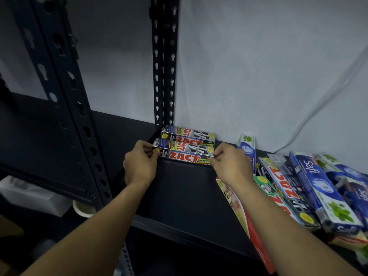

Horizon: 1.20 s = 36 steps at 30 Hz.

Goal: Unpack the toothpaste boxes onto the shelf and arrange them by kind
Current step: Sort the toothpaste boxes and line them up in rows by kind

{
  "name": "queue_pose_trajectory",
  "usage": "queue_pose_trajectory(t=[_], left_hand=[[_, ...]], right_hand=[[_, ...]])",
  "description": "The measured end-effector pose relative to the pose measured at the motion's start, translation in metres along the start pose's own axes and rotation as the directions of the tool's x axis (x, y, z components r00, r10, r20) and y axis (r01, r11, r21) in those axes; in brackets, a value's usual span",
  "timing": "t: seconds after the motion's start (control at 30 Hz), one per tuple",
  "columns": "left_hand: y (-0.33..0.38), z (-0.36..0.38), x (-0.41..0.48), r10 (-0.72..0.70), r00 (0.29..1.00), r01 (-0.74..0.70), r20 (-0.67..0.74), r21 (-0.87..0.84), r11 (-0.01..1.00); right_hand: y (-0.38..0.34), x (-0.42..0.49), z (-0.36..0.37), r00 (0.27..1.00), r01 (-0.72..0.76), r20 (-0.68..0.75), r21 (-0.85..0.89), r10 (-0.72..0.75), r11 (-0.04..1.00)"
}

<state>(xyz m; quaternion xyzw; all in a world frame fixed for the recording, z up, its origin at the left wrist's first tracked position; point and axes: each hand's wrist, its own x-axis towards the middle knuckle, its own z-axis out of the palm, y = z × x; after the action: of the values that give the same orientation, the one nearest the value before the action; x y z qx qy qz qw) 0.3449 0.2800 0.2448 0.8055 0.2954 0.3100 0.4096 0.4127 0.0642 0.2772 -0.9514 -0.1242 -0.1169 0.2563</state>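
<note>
Reaching in over the front lip of the dark shelf [179, 192], both forearms stretch toward its back left corner. Nearest on the right lies an unsorted heap: a red-and-yellow box [245, 220] hangs over the shelf edge, a green box [266, 186] sits beside it, loose ZACT boxes [282, 188] lie at an angle, and blue Safi boxes [322, 192] are piled against them. None of these looks placed by kind yet, so I judge the larger share of the sorting is left.

Further in, the left hand [139, 166] pinches the left end of the front ZACT box [185, 157] between thumb and curled fingers, and the right hand [229, 164] pinches its right end the same way. The box lies lengthways on the shelf, label facing out, touching the rear ZACT box [188, 134] behind it. That pair looks like the start of one kind's row, being squared up.

A blue-and-white box [247, 148] stands upright near the wall, apart from the row. Behind everything are the slotted post [164, 66] and the pale wall [258, 66]
</note>
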Motion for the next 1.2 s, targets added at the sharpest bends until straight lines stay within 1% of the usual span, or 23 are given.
queue_pose_trajectory(t=[0.1,0.17,0.27,0.37,0.57,0.7,0.93,1.03,1.13,1.2], left_hand=[[0.000,0.000,0.000,0.000,1.000,0.000,-0.028,-0.019,1.000],[-0.001,-0.002,0.000,0.016,0.999,-0.016,-0.042,-0.001,1.000],[0.001,-0.002,0.000,0.049,0.999,-0.049,0.007,0.081,0.996],[0.003,-0.003,-0.001,0.062,0.996,-0.069,0.062,0.121,0.990],[0.008,-0.006,-0.004,0.053,0.990,-0.071,0.128,0.145,0.987],[0.010,-0.007,-0.004,0.057,0.988,-0.077,0.141,0.145,0.986],[0.012,-0.008,-0.003,0.050,0.986,-0.077,0.159,0.166,0.983],[0.010,-0.006,-0.002,0.038,0.988,-0.065,0.152,0.177,0.982],[0.007,-0.004,0.000,0.022,0.992,-0.043,0.127,0.164,0.985],[0.007,-0.003,0.000,0.014,0.992,-0.034,0.124,0.162,0.986]], right_hand=[[0.001,0.001,0.000,1.000,0.008,-0.012,-0.010,-0.008,1.000],[0.002,0.002,-0.001,1.000,0.027,-0.015,-0.013,-0.028,1.000],[0.001,0.001,-0.001,0.998,0.054,-0.033,0.012,-0.054,0.998],[0.001,0.001,-0.001,0.998,0.057,-0.027,0.038,-0.056,0.998],[-0.002,0.000,-0.006,0.989,0.115,0.106,-0.075,-0.107,0.991],[-0.004,0.001,-0.010,0.978,0.128,0.187,-0.161,-0.097,0.979],[-0.006,0.001,-0.013,0.957,0.144,0.280,-0.212,-0.081,0.967],[-0.006,0.000,-0.012,0.964,0.132,0.251,-0.181,-0.084,0.975],[-0.003,-0.001,-0.010,0.991,0.024,0.133,0.018,-0.026,1.000],[-0.003,-0.002,-0.010,0.995,-0.012,0.103,0.083,0.004,0.996]])
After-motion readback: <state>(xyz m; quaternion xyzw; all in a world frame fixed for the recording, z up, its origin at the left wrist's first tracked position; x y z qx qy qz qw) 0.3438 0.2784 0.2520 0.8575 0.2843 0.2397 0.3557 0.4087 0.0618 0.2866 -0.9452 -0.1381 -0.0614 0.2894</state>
